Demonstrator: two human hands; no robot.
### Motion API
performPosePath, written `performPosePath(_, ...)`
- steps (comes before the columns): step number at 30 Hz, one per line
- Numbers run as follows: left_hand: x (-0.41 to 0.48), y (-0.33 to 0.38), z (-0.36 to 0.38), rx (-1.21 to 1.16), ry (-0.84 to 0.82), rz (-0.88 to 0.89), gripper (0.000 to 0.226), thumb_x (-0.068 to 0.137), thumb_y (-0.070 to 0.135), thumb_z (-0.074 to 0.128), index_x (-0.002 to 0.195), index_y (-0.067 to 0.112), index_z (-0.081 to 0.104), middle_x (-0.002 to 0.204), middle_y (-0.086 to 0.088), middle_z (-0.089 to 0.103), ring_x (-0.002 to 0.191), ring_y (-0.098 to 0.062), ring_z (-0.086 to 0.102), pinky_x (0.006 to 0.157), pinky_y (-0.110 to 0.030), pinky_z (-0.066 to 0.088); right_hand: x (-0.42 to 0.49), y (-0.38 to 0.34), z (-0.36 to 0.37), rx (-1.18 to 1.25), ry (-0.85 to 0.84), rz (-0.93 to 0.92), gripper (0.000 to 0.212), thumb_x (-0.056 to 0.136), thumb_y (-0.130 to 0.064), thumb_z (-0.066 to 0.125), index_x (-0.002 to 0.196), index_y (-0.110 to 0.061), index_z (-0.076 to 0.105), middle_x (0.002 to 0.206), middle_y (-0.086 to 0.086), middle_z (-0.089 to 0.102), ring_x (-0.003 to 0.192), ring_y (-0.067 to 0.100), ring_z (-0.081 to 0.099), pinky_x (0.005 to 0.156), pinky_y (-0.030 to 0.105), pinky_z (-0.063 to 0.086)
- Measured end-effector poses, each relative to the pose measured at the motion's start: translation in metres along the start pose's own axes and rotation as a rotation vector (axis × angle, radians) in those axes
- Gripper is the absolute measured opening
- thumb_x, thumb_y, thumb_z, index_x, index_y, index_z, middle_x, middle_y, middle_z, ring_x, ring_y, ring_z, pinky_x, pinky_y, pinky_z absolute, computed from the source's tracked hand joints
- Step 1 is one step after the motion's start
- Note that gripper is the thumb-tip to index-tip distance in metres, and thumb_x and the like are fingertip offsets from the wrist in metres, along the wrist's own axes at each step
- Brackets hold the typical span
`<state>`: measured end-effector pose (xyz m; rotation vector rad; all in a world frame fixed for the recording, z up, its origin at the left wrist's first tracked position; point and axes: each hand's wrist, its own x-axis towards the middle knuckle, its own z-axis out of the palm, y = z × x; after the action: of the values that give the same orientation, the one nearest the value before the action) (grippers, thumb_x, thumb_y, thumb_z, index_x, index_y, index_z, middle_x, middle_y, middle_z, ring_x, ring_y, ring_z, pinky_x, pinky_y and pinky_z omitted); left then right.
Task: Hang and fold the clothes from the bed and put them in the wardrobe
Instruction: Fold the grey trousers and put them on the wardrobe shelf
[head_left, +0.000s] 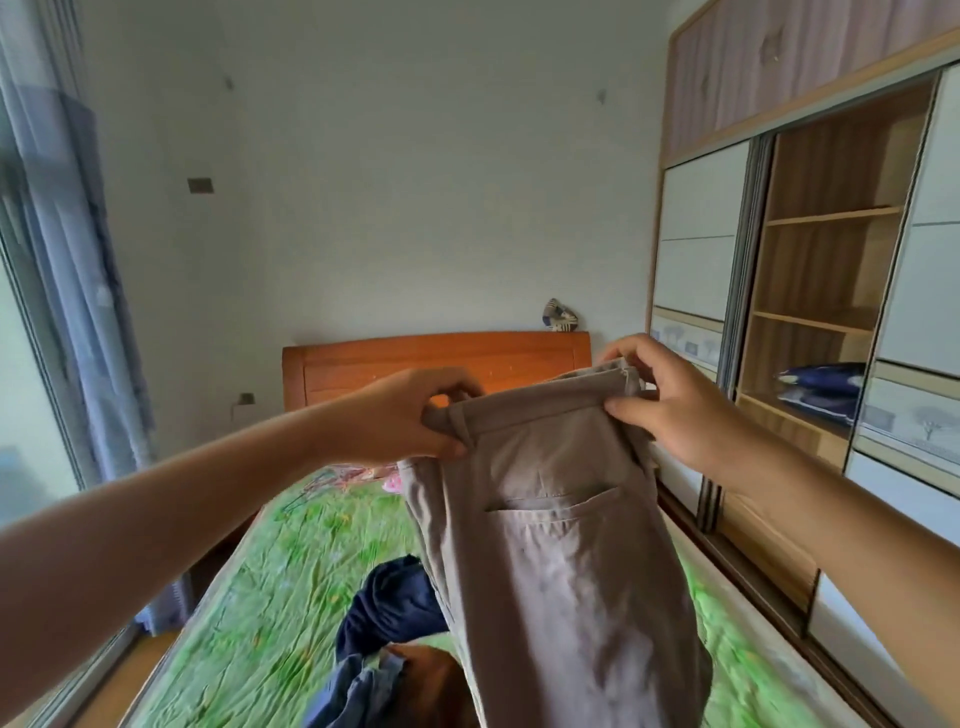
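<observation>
Khaki trousers (561, 545), hems out of view

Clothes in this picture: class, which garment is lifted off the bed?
The beige trousers: the left hand and right hand grip their waistband. The navy garment and brown garment lie on the bed.

no legible text, no labels, no brands — nothing readable anywhere

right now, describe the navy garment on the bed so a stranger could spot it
On the green bedspread, just left of the held-up beige trousers, clothes lie crumpled. The navy garment is the piece nearest the headboard, darker than the faded blue piece and brown piece nearer you.
</observation>
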<state>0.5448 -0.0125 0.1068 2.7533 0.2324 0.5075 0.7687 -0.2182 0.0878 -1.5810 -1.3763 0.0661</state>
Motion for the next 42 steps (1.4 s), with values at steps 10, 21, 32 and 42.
performPosePath(10,-0.009,-0.011,0.027,0.095,0.155,0.44,0.024,0.078,0.015,0.084,0.095,0.022,0.068,0.116,0.01,0.052,0.094,0.0,0.057,0.077,-0.012,0.046,-0.036,-0.003,0.005,-0.493,-0.015,-0.176,0.044,0.079,0.014,0.062,0.089,-0.028,0.064,0.089,-0.015,0.065,0.087,0.005,0.062,0.075,0.031,0.05)
performPosePath(21,-0.01,0.003,0.088,0.381,0.151,0.653,0.017,0.099,0.036,0.059,0.108,0.023,0.066,0.13,0.003,0.049,0.073,-0.013,0.065,0.058,-0.033,0.057,-0.067,0.027,-0.033,-0.442,0.148,-0.136,0.034,0.077,0.018,0.059,0.08,-0.015,0.068,0.081,-0.001,0.068,0.081,0.008,0.061,0.069,0.012,0.046)
performPosePath(32,0.068,0.062,0.151,0.28,0.016,0.444,0.015,0.094,0.021,0.065,0.083,0.013,0.06,0.089,0.008,0.053,0.073,-0.009,0.052,0.064,-0.028,0.048,-0.101,0.099,-0.124,-0.566,-0.013,-0.109,0.038,0.081,0.013,0.056,0.085,-0.024,0.056,0.086,-0.011,0.054,0.083,0.005,0.053,0.072,0.021,0.042)
performPosePath(42,0.126,0.133,0.159,0.349,-0.011,0.424,0.007,0.085,0.015,0.063,0.079,0.015,0.059,0.087,0.008,0.055,0.071,-0.007,0.05,0.063,-0.022,0.046,-0.132,0.125,-0.138,-0.856,-0.207,-0.458,0.039,0.082,-0.02,0.066,0.12,-0.023,0.063,0.119,0.003,0.055,0.107,0.021,0.054,0.088,0.039,0.053)
